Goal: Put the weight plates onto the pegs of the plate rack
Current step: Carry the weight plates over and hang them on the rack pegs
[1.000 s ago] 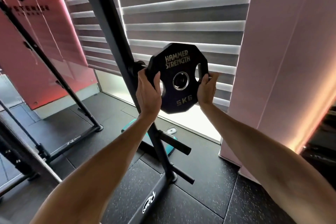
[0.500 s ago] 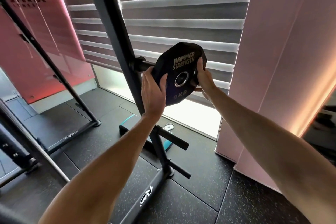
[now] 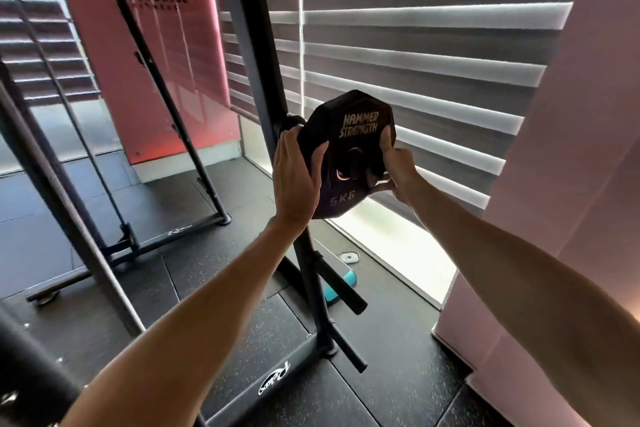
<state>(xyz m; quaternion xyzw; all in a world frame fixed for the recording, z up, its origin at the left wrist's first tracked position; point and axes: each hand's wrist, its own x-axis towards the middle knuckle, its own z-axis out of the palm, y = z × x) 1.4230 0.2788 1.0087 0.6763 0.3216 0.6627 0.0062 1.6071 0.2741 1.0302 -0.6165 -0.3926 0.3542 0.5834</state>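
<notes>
I'm seating the 5 kg Hammer Strength plate point(image 3: 351, 140) on the upper peg point(image 3: 354, 159) of the plate rack point(image 3: 258, 52), peg tip showing in its bore, left hand point(image 3: 296, 180) clasping the left rim, right hand point(image 3: 398, 168) fingers curled through the right grip slot; next, I'd push it squarely home.

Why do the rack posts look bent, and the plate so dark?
Head view: the wide-angle lens bows the rack upright and fans the blind slats; window light behind leaves the weight plate backlit and dim, though its lettering is readable.
</notes>
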